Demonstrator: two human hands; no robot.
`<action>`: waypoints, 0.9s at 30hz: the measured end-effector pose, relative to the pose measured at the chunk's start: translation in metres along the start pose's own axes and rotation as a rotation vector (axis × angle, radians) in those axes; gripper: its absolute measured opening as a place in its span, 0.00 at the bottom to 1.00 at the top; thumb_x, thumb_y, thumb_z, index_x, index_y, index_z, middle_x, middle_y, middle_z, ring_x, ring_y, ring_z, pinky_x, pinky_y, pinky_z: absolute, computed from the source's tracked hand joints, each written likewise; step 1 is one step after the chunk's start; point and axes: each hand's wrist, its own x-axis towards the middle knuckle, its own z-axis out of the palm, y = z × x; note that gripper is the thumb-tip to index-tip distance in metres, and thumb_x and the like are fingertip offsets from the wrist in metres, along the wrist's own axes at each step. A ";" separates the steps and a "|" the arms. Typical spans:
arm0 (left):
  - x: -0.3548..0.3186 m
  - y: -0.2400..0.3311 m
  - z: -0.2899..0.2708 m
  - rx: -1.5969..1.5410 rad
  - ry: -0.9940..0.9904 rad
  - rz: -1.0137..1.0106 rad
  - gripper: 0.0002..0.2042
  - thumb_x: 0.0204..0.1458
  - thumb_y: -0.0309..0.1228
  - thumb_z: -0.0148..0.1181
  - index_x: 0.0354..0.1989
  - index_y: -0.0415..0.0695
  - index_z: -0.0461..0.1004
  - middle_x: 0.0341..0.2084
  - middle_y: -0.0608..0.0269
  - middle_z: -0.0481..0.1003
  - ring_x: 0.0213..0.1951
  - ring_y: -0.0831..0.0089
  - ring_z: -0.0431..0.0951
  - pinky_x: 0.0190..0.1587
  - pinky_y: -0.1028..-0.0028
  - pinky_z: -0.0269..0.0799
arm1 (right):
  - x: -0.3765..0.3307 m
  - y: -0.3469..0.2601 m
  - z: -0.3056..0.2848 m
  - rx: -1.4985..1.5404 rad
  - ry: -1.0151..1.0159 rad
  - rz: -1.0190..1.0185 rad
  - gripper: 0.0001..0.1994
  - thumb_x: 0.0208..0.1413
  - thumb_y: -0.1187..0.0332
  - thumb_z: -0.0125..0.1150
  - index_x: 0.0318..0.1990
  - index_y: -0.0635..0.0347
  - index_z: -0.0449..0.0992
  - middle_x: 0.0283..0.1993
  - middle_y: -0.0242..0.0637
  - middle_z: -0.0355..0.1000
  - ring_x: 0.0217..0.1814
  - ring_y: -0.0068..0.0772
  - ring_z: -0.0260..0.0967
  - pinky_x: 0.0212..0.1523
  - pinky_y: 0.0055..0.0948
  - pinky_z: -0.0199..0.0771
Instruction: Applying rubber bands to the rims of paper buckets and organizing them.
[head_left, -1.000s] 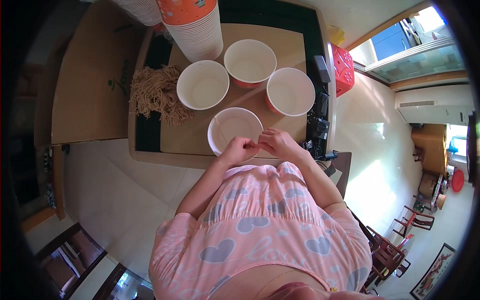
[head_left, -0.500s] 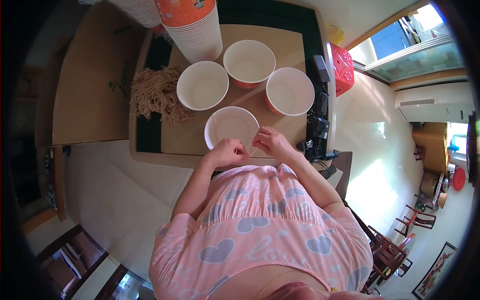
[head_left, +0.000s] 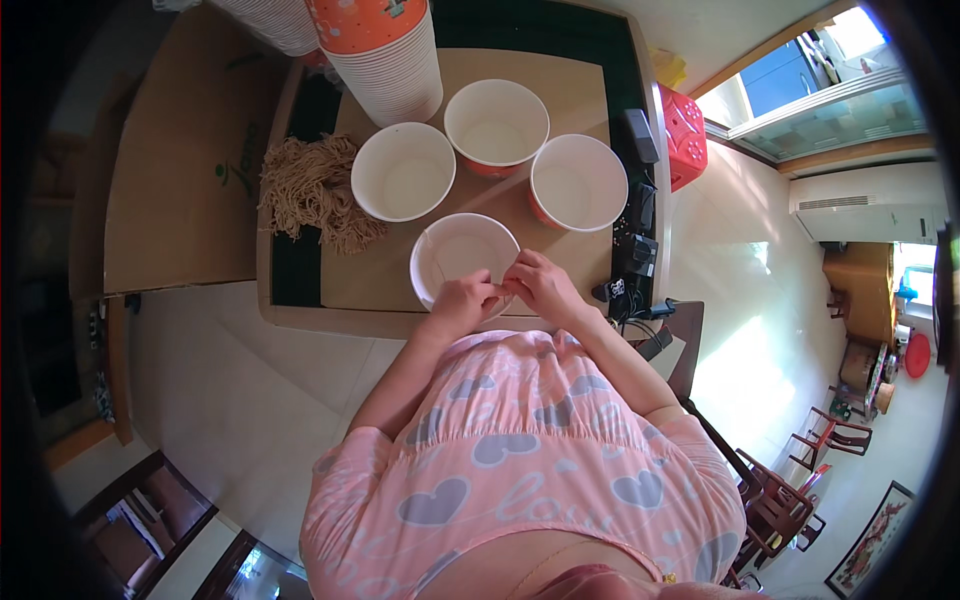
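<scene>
In the head view, my left hand (head_left: 465,303) and my right hand (head_left: 543,288) meet over the near right rim of a white paper tub (head_left: 450,250). Both are closed, fingertips pinched together on a thin beige string; most of it is hidden by the fingers. A pale strand also shows at the tub's left rim. Behind stand three more open tubs: a left one (head_left: 405,172), a back one (head_left: 497,120) and a right one (head_left: 578,183). To the left lies a tangled bundle of beige string (head_left: 315,190).
A tall stack of orange-and-white paper tubs (head_left: 385,75) rises at the back left, beside an open cardboard box (head_left: 190,180). Flat cardboard (head_left: 575,90) covers the table's middle. Black adapters and cables (head_left: 637,255) line the right edge; a red stool (head_left: 684,140) stands beyond.
My left hand has moved up and right until its fingertips meet those of my right hand. The small string loop that showed between them is now hidden. The tubs stand where they were.
</scene>
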 end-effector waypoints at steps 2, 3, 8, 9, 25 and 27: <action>0.001 0.009 0.001 0.174 -0.008 -0.008 0.05 0.46 0.30 0.61 0.29 0.44 0.77 0.24 0.58 0.70 0.29 0.59 0.75 0.32 0.64 0.72 | -0.001 0.001 0.000 -0.014 -0.001 0.006 0.03 0.46 0.71 0.58 0.29 0.60 0.74 0.32 0.38 0.67 0.39 0.41 0.67 0.38 0.35 0.70; 0.001 0.012 0.001 0.173 -0.008 -0.008 0.05 0.46 0.30 0.61 0.29 0.44 0.77 0.24 0.58 0.70 0.29 0.59 0.75 0.32 0.64 0.72 | -0.002 0.003 0.001 -0.013 0.014 0.007 0.03 0.46 0.71 0.58 0.29 0.60 0.74 0.32 0.38 0.67 0.38 0.41 0.67 0.38 0.35 0.70; -0.001 0.020 0.005 -0.117 0.072 -0.102 0.05 0.48 0.28 0.59 0.30 0.40 0.74 0.22 0.59 0.70 0.24 0.63 0.74 0.29 0.66 0.71 | -0.006 0.000 0.002 0.020 0.045 0.055 0.03 0.47 0.71 0.59 0.29 0.60 0.74 0.32 0.39 0.67 0.37 0.42 0.67 0.37 0.36 0.70; -0.002 0.014 0.009 -0.116 0.071 -0.102 0.05 0.48 0.28 0.59 0.30 0.40 0.74 0.22 0.59 0.70 0.24 0.63 0.74 0.29 0.66 0.71 | -0.007 -0.001 0.001 0.026 0.056 0.059 0.03 0.48 0.71 0.59 0.29 0.60 0.74 0.31 0.39 0.67 0.36 0.43 0.67 0.37 0.36 0.70; 0.007 0.000 0.003 -1.317 -0.042 -0.873 0.07 0.56 0.31 0.53 0.30 0.41 0.74 0.17 0.71 0.68 0.14 0.85 0.62 0.14 0.85 0.51 | -0.030 -0.018 0.024 0.256 0.284 0.220 0.12 0.51 0.77 0.56 0.44 0.61 0.77 0.33 0.41 0.69 0.32 0.39 0.69 0.32 0.30 0.69; 0.007 0.000 0.003 -1.312 -0.021 -0.886 0.07 0.56 0.30 0.54 0.31 0.41 0.75 0.16 0.71 0.68 0.14 0.86 0.61 0.14 0.85 0.51 | -0.031 -0.018 0.025 0.254 0.294 0.187 0.12 0.51 0.78 0.55 0.44 0.61 0.76 0.33 0.42 0.69 0.32 0.40 0.69 0.32 0.31 0.69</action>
